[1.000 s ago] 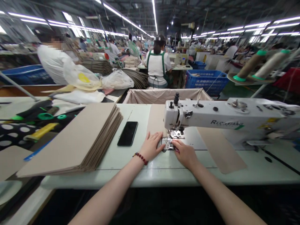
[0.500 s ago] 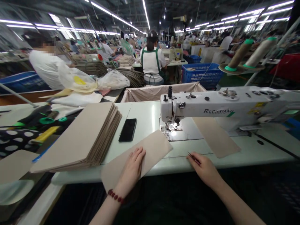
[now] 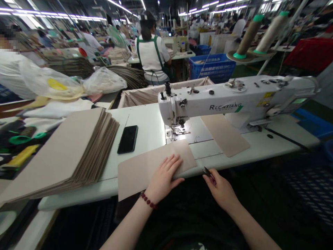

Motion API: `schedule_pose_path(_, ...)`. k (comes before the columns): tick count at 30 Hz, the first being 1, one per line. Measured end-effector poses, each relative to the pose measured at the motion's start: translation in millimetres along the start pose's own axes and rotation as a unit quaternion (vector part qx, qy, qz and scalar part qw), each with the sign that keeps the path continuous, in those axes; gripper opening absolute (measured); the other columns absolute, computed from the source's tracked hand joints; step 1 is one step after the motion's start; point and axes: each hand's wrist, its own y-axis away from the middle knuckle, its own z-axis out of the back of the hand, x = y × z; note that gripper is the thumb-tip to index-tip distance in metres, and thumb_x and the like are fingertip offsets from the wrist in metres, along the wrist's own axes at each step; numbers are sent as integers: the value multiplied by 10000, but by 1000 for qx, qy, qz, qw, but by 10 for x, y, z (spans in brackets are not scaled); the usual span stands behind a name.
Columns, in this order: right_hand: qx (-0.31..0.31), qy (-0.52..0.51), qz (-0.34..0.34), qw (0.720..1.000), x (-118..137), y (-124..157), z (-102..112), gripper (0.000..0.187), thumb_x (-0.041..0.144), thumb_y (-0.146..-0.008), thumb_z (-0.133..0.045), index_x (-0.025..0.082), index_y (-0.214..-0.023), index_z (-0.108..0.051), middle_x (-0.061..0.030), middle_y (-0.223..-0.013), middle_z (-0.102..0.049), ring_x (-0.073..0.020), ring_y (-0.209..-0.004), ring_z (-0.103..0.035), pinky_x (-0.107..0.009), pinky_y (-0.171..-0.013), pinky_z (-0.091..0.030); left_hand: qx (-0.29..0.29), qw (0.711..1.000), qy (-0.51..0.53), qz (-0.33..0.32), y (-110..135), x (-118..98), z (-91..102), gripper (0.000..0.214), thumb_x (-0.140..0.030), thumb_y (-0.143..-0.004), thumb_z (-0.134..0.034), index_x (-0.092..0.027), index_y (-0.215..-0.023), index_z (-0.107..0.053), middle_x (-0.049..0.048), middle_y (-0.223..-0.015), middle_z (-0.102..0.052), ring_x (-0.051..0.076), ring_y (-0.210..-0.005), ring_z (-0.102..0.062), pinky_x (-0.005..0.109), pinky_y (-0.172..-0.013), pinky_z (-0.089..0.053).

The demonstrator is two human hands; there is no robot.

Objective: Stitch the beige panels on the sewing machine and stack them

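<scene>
My left hand (image 3: 165, 175) lies flat with fingers stretched on a beige fabric panel (image 3: 137, 170), whose near left part reaches past the table edge. The panel's far edge is just in front of the needle area of a white sewing machine (image 3: 192, 104). At the table's front edge, right of the panel, my right hand (image 3: 221, 187) is closed around small dark thread snips (image 3: 209, 174), the blades pointing up and left. Another beige piece (image 3: 225, 135) lies under the machine arm. To the left rises a thick stack of beige panels (image 3: 59, 149).
A black phone (image 3: 127, 139) lies between the stack and the machine. Thread cones (image 3: 248, 36) stand behind the machine at right. A cloth-lined bin (image 3: 140, 95) borders the table's back. Beyond it are a blue crate (image 3: 212, 67) and a seated person (image 3: 151, 52).
The view has turned to the right. My left hand has slid toward the panel's right end, and the panel lies less slanted. The snips' blades now show more clearly in my right hand.
</scene>
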Motion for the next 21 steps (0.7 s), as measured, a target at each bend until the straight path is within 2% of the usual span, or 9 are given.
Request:
schedule_pose_path(1,-8,-5,2,1000,11,-7,-3,223,456,-920,-451,251,-953,-534,13,-734,-623,-187,-668,-608,-279,-591,-400,7,1000,1,-11,-11,-56,-23,576,-363,-898,-586,-265,-1416,-353,37,-1492,-346,234,-1387,-285,447,-1163,-211)
schedule_pose_path(3,-21,-30,15,999,57,-35,7,242,430,-896,-500,257,-1058,-548,-2,-847,-657,-188,-748,-622,-283,-659,-432,17,1000,15,-9,-19,-147,-2,418,-297,-949,-505,-285,-1361,-430,19,-1412,-464,207,-1319,-404,406,-1128,-283)
schedule_pose_path(6,-4,-92,49,995,198,-97,65,337,402,-868,-551,264,-1175,-553,-12,-933,-660,-174,-780,-607,-276,-716,-452,49,997,42,36,-9,-260,214,266,-310,-1002,-377,-283,-1193,-561,8,-1151,-650,176,-1056,-611,299,-906,-459)
schedule_pose_path(7,9,-117,59,991,267,-116,98,302,408,-868,-550,246,-1121,-586,-10,-883,-651,-166,-740,-591,-267,-693,-450,63,996,43,50,-6,-298,324,267,-344,-1006,-360,-274,-1128,-587,8,-1045,-680,174,-947,-644,277,-808,-477)
schedule_pose_path(9,36,-165,66,983,432,-138,180,249,441,-874,-539,206,-893,-617,7,-732,-586,-143,-645,-528,-246,-615,-426,84,993,31,71,-7,-369,562,315,-415,-1000,-347,-245,-989,-611,7,-860,-687,173,-770,-652,253,-658,-447)
schedule_pose_path(11,55,-212,62,974,607,-132,275,305,465,-878,-535,194,-738,-551,30,-653,-491,-126,-612,-465,-231,-576,-391,93,992,21,87,-16,-424,784,383,-474,-988,-345,-219,-877,-609,9,-734,-657,168,-673,-625,242,-587,-396)
schedule_pose_path(13,72,-255,52,963,755,-105,362,316,470,-877,-542,194,-726,-517,43,-645,-438,-117,-615,-433,-223,-566,-370,96,991,32,92,-27,-450,957,413,-506,-974,-361,-209,-840,-615,9,-690,-635,159,-647,-604,233,-569,-366)
schedule_pose_path(16,92,-310,31,946,867,-70,458,318,480,-868,-558,192,-741,-511,47,-647,-423,-112,-611,-420,-216,-549,-362,98,988,91,75,-27,-416,1112,381,-504,-960,-410,-213,-864,-636,-1,-733,-642,144,-688,-595,218,-598,-365)
schedule_pose_path(21,56,-383,-37,921,752,-99,638,330,502,-817,-617,184,-767,-545,41,-635,-461,-110,-573,-440,-219,-526,-380,119,974,180,75,53,-171,1239,325,-465,-941,-481,-193,-868,-644,-15,-741,-627,121,-669,-555,213,-601,-370)
